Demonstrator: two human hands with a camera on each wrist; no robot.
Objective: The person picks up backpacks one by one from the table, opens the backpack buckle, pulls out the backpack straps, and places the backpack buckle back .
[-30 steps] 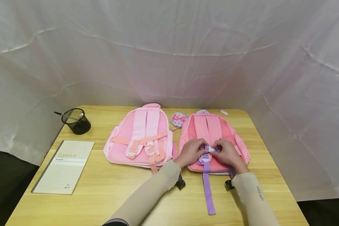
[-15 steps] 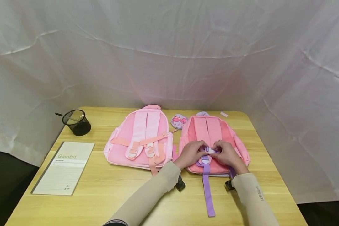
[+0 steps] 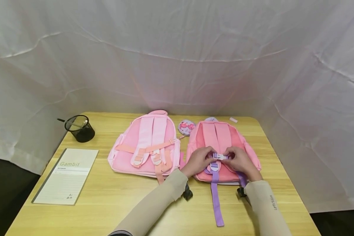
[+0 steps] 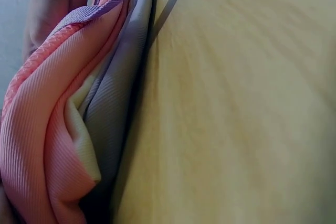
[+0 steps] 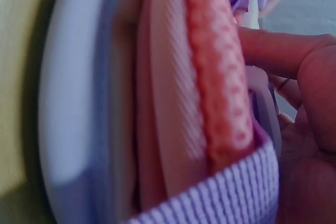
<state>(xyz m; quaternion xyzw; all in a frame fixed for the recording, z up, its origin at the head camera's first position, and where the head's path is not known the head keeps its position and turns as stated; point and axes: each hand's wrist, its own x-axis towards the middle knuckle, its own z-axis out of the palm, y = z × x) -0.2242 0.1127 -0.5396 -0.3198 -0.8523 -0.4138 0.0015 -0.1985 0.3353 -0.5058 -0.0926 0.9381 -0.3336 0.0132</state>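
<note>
A coral-pink backpack point(image 3: 213, 131) lies with its shoulder straps up at the right of the table. Over its lower middle, my left hand point(image 3: 199, 160) and right hand point(image 3: 241, 161) face each other across a white plastic buckle point(image 3: 220, 157) on purple webbing. The left fingers pinch its left end; the right fingers and thumb pinch its right end. From a white strap adjuster point(image 3: 214, 166) just below, a purple strap point(image 3: 216, 200) hangs down onto the table. In the right wrist view, the right hand point(image 5: 315, 93) lies beside the backpack's pink mesh edge.
A light pink backpack point(image 3: 148, 141) with orange straps lies to the left. Between the bags sits a small round pouch point(image 3: 186, 127). A notebook point(image 3: 65, 177) and a black mesh pen cup point(image 3: 82, 129) stand at the left. A small white-pink piece point(image 3: 233, 120) lies at the back.
My right fingers have shifted slightly right along the buckle, so more of its white body shows between the hands. The left hand stays in place, and so do the bags.
</note>
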